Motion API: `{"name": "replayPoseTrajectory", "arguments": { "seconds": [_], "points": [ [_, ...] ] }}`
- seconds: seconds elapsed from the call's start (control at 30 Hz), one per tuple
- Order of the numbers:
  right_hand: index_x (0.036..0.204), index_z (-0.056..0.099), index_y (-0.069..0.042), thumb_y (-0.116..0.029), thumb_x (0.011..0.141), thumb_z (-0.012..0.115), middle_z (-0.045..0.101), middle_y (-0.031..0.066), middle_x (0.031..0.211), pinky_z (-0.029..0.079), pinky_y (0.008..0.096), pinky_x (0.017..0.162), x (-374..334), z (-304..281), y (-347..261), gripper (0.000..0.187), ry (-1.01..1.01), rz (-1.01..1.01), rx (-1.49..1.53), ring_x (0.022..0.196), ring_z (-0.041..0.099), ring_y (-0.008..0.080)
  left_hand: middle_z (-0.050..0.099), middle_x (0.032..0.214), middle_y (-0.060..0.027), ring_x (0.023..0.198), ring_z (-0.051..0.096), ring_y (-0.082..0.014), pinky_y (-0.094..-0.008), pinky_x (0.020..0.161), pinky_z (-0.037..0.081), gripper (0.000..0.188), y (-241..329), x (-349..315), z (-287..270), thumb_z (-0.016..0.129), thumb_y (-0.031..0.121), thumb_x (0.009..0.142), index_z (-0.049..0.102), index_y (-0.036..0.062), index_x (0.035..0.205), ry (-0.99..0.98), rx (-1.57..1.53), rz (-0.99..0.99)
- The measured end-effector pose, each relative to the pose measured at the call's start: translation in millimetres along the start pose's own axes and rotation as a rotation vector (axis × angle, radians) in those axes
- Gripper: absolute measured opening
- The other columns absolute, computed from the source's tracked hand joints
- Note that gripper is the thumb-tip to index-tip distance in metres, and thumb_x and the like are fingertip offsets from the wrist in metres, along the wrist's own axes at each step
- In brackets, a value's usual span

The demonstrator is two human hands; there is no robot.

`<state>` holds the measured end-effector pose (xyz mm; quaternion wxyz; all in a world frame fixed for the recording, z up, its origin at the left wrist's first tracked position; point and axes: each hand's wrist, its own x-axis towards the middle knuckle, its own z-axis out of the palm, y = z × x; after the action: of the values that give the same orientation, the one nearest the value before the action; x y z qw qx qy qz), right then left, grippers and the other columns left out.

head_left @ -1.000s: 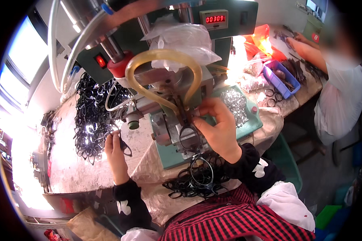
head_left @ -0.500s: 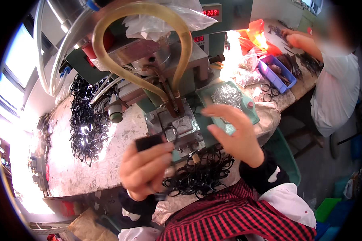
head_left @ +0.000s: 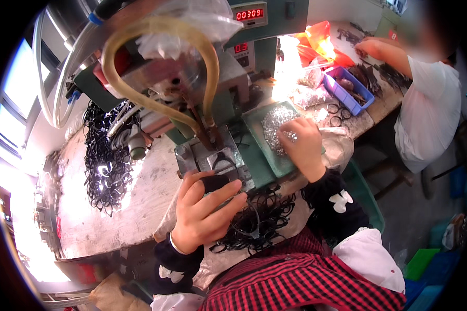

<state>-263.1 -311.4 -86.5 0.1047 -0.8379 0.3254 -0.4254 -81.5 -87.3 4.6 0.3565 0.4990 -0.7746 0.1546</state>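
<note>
My left hand (head_left: pixel 205 212) is closed at the front of the press's metal fixture (head_left: pixel 236 155), gripping a black ring-handled piece (head_left: pixel 253 223) that resembles a scissor handle. One black ring lies over the fixture and another loop hangs below my fingers. A dark rectangular piece (head_left: pixel 214 182) shows at my fingertips; I cannot tell what it is. My right hand (head_left: pixel 305 147) reaches over the green tray (head_left: pixel 283 168), its fingers bent together at a heap of small shiny metal parts (head_left: pixel 276 124). Whatever they pinch is hidden. Under the left hand lies a pile of black ring-handled pieces (head_left: pixel 270 207).
The press carries a looped yellowish hose (head_left: pixel 109 57) and a red digital display (head_left: pixel 250 14). More black ring-handled pieces (head_left: pixel 106 171) hang in a bundle at left. At right stand a blue bin (head_left: pixel 366 106) and a co-worker (head_left: pixel 430 109) at the same bench.
My right hand has moved from beside the fixture to the metal parts, its fingers closing. My left hand has shifted slightly forward and right, the black piece now over the fixture. The view has shifted.
</note>
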Motion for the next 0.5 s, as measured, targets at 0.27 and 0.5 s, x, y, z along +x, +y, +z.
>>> {"name": "replayPoseTrajectory", "arguments": {
  "seconds": [0.27, 0.5],
  "points": [
    [0.097, 0.065, -0.001, -0.003, 0.083, 0.066, 0.067, 0.0158, 0.105, 0.051, 0.046, 0.09, 21.1, 28.0, 2.8, 0.014, -0.065, -0.217, -0.079, 0.104, 0.064, 0.0361, 0.074, 0.119, -0.0092, 0.099, 0.07, -0.0293, -0.051, 0.103, 0.052, 0.035, 19.5, -16.0, -0.9, 0.079, 0.005, 0.077, 0.075, 0.0117, 0.111, 0.043, -0.016, -0.159],
    [0.099, 0.072, -0.002, -0.004, 0.093, 0.069, 0.071, 0.011, 0.088, 0.052, 0.0336, 0.076, 3.9, 12.9, -7.5, 0.007, 0.005, 0.063, 0.214, 0.081, 0.068, 0.0244, 0.072, 0.108, -0.0123, 0.101, 0.066, -0.0335, -0.0404, 0.09, 0.049, 0.021, -56.6, -155.2, -84.3, 0.073, 0.007, 0.086, 0.071, 0.0049, 0.106, 0.293, 0.653, -0.818]
  ]
}}
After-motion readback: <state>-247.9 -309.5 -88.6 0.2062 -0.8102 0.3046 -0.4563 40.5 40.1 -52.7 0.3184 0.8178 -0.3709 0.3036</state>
